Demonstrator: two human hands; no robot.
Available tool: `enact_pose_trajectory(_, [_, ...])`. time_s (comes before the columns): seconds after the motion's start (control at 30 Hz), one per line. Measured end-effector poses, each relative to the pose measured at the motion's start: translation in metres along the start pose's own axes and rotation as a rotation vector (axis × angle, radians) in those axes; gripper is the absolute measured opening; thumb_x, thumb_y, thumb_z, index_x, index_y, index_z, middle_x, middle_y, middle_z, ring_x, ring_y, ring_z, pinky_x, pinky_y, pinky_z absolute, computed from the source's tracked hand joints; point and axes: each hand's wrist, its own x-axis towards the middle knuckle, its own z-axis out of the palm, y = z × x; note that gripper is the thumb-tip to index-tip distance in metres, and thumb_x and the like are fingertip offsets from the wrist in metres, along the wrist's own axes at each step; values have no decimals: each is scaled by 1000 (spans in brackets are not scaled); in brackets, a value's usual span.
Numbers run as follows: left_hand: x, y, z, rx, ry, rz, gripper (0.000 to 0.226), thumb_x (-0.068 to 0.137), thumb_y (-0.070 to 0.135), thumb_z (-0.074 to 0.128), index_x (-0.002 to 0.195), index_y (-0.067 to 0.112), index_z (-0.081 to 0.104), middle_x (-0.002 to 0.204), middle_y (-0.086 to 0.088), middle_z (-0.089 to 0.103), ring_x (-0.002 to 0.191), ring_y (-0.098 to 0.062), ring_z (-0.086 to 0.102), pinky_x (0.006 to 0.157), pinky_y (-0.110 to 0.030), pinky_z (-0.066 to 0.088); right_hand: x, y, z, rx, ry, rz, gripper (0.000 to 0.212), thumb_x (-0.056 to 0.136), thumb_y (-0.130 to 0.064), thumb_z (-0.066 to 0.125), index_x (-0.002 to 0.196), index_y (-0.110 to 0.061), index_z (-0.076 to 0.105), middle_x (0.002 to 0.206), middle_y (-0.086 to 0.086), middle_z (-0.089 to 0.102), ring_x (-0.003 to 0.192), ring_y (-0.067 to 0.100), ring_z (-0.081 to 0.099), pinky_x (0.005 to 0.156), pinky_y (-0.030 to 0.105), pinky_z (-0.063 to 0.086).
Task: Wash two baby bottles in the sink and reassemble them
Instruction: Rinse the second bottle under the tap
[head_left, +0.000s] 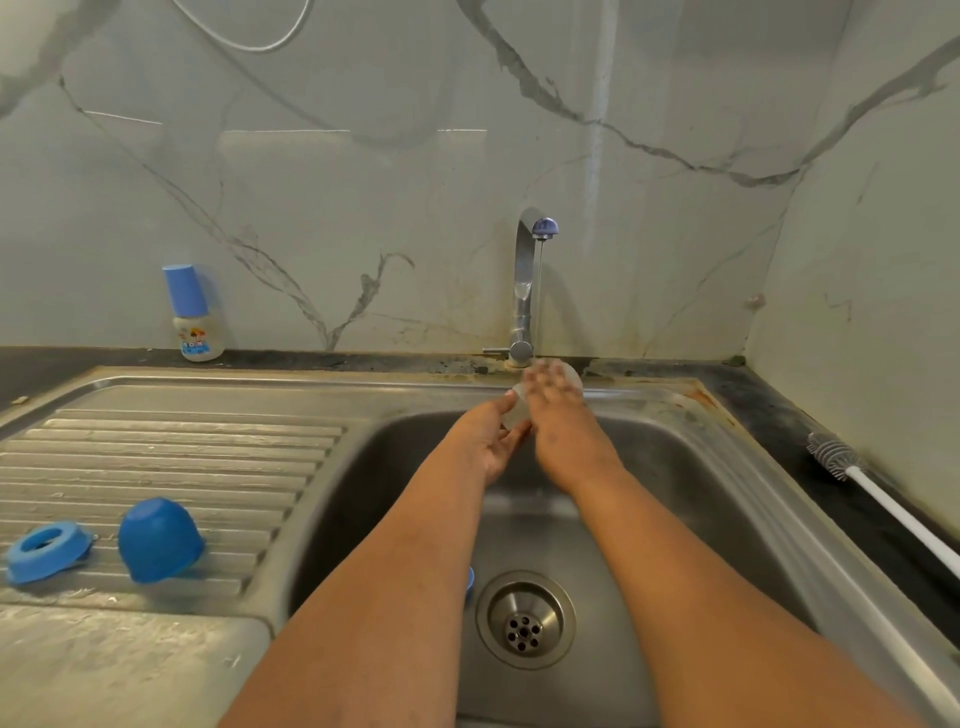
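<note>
Two bare forearms reach over the sink (727, 467). Under the tap (525, 270), the left hand (488, 441) and right hand (558, 415) hold a clear bottle part (519, 410), blurred; fingers curl around it. A capped baby bottle (193, 314) stands on the bench. A blue cap (158, 540) and ring (44, 551) lie on the drainboard.

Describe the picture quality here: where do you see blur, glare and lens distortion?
Head view: motion blur smears the right hand, the left hand and the clear part they hold under the tap. Soft glare bands streak the glossy wall. Wide-angle distortion bows the sink rim and the counter edge. The bottle, the cap and the ring look fairly sharp.
</note>
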Motion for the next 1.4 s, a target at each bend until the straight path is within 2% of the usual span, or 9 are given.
enact_pose_trajectory(0.1, [4,5,-6,-55,-14,57,22,97,11,55,115,-3,60,96,-19,63,83,-22,63,68,-25,58,2,-7,0,132,-4,-88,59,99,-2,28,155,-13,11,163,3,0,150,16,-4,118,27,-5])
enact_pose_trajectory(0.17, [7,6,-11,-57,-28,61,23,97,6,55,116,-5,56,97,-22,60,85,-27,62,85,-31,55,3,5,-3,202,87,30,63,96,1,32,154,-10,11,163,6,2,150,17,-4,119,27,-5])
enact_pose_trajectory(0.4, [7,3,-16,-5,-44,84,16,92,4,60,107,-1,57,111,-21,60,112,-32,59,91,-33,54,2,16,0,468,152,320,56,104,-30,35,155,-15,16,158,10,27,144,26,25,116,30,19])
enact_pose_trajectory(0.57, [12,5,-23,13,57,132,29,88,12,67,113,-2,60,107,-19,69,97,-26,69,73,-26,60,4,16,-1,473,224,358,52,103,-25,39,153,-18,25,154,11,30,141,27,29,115,31,22])
enact_pose_trajectory(0.63, [12,4,-23,34,55,150,32,89,8,66,117,-4,60,113,-20,67,101,-26,68,78,-27,59,1,17,-1,374,251,330,54,102,-15,39,153,-15,23,156,12,24,144,28,22,117,31,17])
enact_pose_trajectory(0.8, [11,0,-15,93,20,208,31,91,-1,61,120,-9,57,106,-18,67,91,-21,67,74,-23,57,-1,1,5,55,53,-43,72,93,1,38,156,-18,8,163,5,-6,150,19,-8,120,34,-2])
enact_pose_trajectory(1.07, [12,3,-21,140,82,273,25,89,0,64,113,-2,60,105,-14,66,98,-21,64,94,-30,53,-5,19,0,-71,49,176,74,92,2,33,153,-5,-9,161,14,-14,148,25,-14,122,35,-3])
enact_pose_trajectory(1.27, [10,-1,-13,192,46,295,31,91,-1,61,122,-4,55,114,-22,64,86,-18,65,62,-18,56,5,-1,4,57,24,-57,65,98,0,30,155,-14,4,162,3,-10,149,15,-12,117,28,-8])
enact_pose_trajectory(1.4, [9,-3,-8,236,48,290,33,92,-1,61,123,-4,54,115,-19,61,102,-23,61,76,-21,55,1,16,3,173,97,116,72,91,3,39,155,-23,16,163,6,-1,150,20,-6,121,32,-1])
